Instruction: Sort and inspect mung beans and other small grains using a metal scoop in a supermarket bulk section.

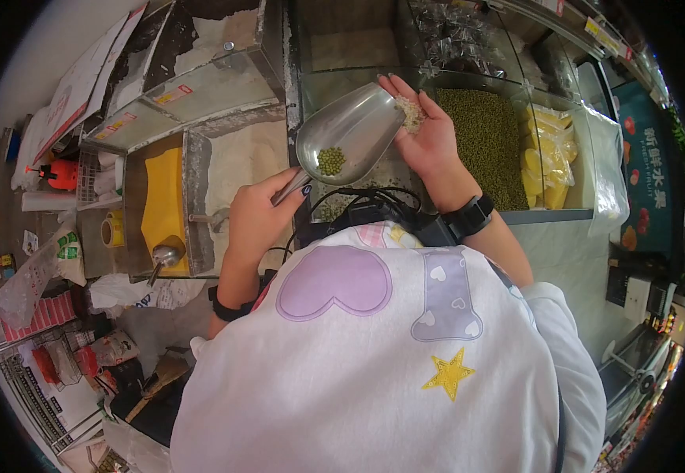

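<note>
Showing at far left: an orange-red item point(62, 175), too unclear for us to identify, next to a white wire basket point(88, 178).
Tape roll: a yellow tape roll point(112, 229), just left of the bins.
Yellow bin: a smooth, flour-like yellow fill point(161, 193), with a round-bowled scoop point(168, 254) at its near end.
White bin: pale flour point(248, 154), just right of the yellow one, with a second handle point(210, 218) across its left side.
Left hand: our left hand point(266, 206) grips the handle of the big metal scoop point(362, 126), fingers closed around it, thumb along the top.
Scoop: held above a glass-sided compartment, its mouth turned toward our right hand point(435, 150).
Green beans: a small heap of mung beans point(330, 161) inside the scoop, near the handle end.
Right hand: palm up, fingers spread open and slightly cupped at the scoop's lip; we cannot tell whether they touch the metal.
Pale grains: a little pile of pale grains point(411, 115) on that palm, right at the lip.
Mung bean bin: a deep green fill point(480, 142) just beyond our right wrist.
Yellow packets: plastic-wrapped yellow packets point(547, 154) in the next compartment.
Far right: a green "FRESH FRUIT" poster point(646, 169).
</note>
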A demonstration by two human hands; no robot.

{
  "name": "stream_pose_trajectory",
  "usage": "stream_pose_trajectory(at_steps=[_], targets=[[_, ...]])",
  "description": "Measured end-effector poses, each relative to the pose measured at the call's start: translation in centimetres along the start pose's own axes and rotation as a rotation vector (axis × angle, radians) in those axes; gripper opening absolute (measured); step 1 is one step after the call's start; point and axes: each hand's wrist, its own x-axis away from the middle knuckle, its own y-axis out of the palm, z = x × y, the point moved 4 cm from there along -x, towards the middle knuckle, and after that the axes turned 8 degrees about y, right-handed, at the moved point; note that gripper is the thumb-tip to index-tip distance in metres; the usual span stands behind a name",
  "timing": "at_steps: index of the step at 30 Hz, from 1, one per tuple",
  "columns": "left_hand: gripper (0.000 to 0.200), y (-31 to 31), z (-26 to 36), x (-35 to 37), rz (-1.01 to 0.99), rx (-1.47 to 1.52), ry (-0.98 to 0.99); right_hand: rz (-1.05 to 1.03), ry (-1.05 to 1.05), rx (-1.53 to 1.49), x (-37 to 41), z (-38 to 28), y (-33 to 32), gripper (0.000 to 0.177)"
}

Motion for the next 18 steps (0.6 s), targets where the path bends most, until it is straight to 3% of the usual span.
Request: stream_pose_trajectory(at_steps=[9, 18], targets=[[0.033, -0.3, -0.3, 0.1, 0.036, 0.013, 0.025, -0.007, -0.01, -0.005, -0.1, 0.0, -0.2, 0.045], [0.031, -1.7, 1.1, 0.6, -0.063, -0.034, -0.077, 0.056, -0.001, -0.065, -0.4, 0.2, -0.9, 0.046]])
